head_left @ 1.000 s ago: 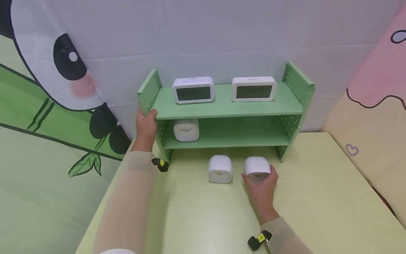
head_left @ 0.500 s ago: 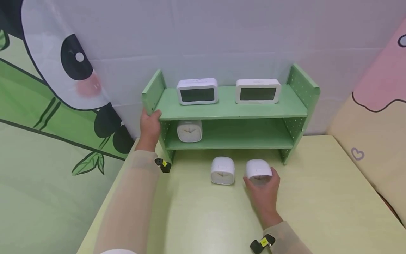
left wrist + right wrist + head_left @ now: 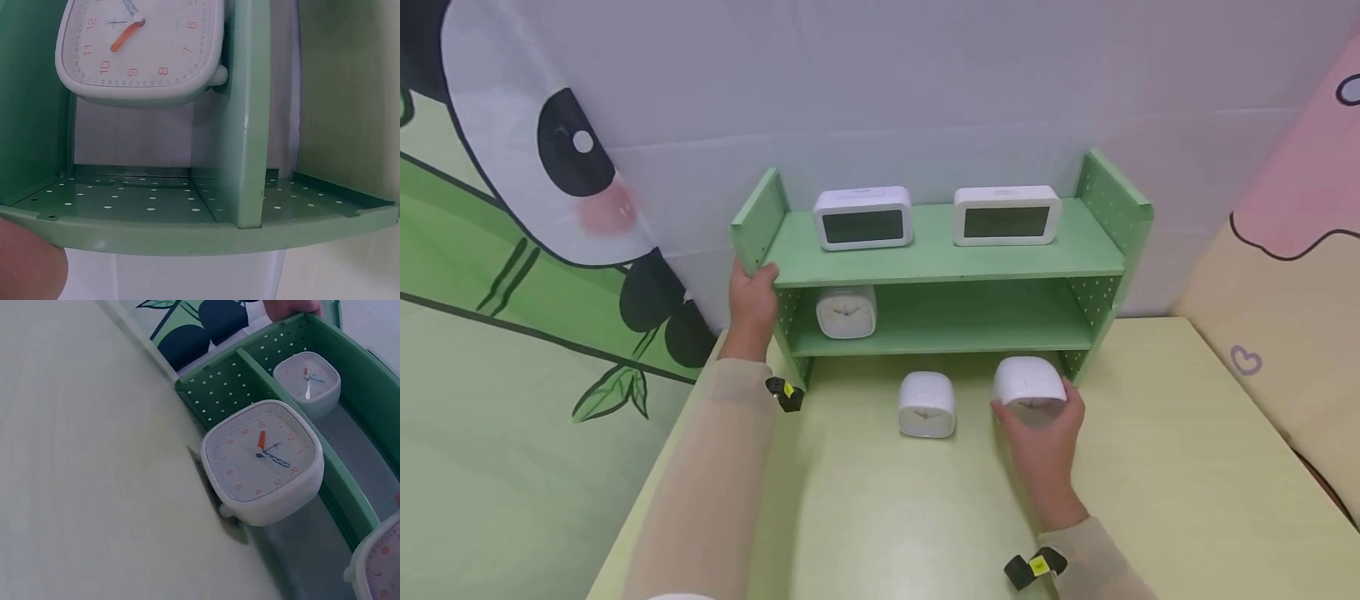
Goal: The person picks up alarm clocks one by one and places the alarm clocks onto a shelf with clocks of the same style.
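Observation:
My left hand (image 3: 752, 310) grips the left side panel of a green two-tier shelf (image 3: 955, 263), its thumb over the front edge. In my right hand (image 3: 1045, 454) is a white alarm clock (image 3: 1028, 377), pinched between thumb and fingers at its sides, near the shelf's right leg. Only part of this held clock (image 3: 382, 565) enters the right wrist view. A matching alarm clock (image 3: 927, 404) stands on the table to its left. Another alarm clock (image 3: 847, 312) sits at the left end of the lower board; the left wrist view shows its dial (image 3: 137, 47) close up.
Two white digital clocks (image 3: 863, 218) with dark screens stand on the shelf's top board. The pale yellow table (image 3: 880, 517) runs under everything. Behind the shelf hangs a printed cloth backdrop (image 3: 925, 83), with a cartoon panel (image 3: 1292, 333) at the right.
My right hand has moved to the right and upward with the alarm clock, which appears larger. The left hand keeps its grip on the shelf's side panel.

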Demonstrator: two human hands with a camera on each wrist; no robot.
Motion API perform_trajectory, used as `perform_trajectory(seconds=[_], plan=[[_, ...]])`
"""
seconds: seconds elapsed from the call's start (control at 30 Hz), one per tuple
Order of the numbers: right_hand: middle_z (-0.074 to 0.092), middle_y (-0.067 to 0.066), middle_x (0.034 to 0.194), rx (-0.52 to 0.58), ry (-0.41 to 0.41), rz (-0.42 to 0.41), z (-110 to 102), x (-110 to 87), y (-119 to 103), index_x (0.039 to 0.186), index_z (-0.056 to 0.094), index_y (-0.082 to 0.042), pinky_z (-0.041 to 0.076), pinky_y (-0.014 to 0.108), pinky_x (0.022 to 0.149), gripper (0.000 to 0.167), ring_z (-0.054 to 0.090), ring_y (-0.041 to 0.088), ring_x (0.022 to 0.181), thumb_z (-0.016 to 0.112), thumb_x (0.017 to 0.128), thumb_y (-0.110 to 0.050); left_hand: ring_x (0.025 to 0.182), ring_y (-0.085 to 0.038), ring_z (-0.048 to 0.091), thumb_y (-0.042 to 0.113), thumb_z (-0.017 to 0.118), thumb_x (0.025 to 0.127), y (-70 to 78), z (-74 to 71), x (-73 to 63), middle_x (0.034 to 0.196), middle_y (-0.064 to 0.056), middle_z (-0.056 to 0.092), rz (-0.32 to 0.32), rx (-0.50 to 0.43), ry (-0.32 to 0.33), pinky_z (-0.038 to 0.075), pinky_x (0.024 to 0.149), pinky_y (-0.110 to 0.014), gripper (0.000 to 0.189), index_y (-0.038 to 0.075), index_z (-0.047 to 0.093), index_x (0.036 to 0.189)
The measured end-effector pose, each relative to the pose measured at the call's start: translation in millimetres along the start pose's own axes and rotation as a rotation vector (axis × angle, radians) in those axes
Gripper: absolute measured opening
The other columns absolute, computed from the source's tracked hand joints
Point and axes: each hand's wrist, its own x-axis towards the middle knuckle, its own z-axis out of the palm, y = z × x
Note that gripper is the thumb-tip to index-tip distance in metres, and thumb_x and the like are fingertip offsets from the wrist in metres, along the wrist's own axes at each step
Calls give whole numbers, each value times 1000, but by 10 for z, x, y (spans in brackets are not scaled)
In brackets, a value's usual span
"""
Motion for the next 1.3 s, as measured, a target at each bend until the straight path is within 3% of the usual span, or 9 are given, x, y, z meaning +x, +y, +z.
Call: perform_trajectory(seconds=[0.2,0.33,0.63,0.77,1.3], plan=[[30,12,153,19,35,-78,-5,168,-215,157,23,-10,29,52,110,105,34,29,135,92,79,-24,140,-19,39,14,46,104,-22,-14,5,154,-8,45,35,-50,-11,28,119,-33,58,17,32,160],[32,8,152,48,46,-116,-1,272,-368,155,27,-12,30,49,108,104,35,25,134,93,76,-24,140,-18,40,15,47,104,-33,-3,13,152,-7,46,33,-33,-9,28,119,-34,56,17,34,159],[27,7,156,35,12,-67,24,546,-644,159,22,-15,35,48,109,110,33,26,137,92,77,-34,143,-18,38,14,45,105,-21,5,16,155,-8,44,65,-27,-32,27,119,-32,57,14,31,160],[27,6,157,25,0,-34,18,660,-670,160,20,-16,37,46,109,112,33,25,137,93,76,-36,143,-17,37,13,44,105,-9,-5,-3,155,-8,43,60,-24,-31,27,119,-31,57,14,30,161],[28,12,154,-23,11,-56,80,1004,-611,158,20,-8,32,42,111,115,36,27,134,92,75,-40,141,-18,39,12,45,106,10,-21,-4,155,-10,44,43,-31,-14,28,118,-31,56,10,31,160]])
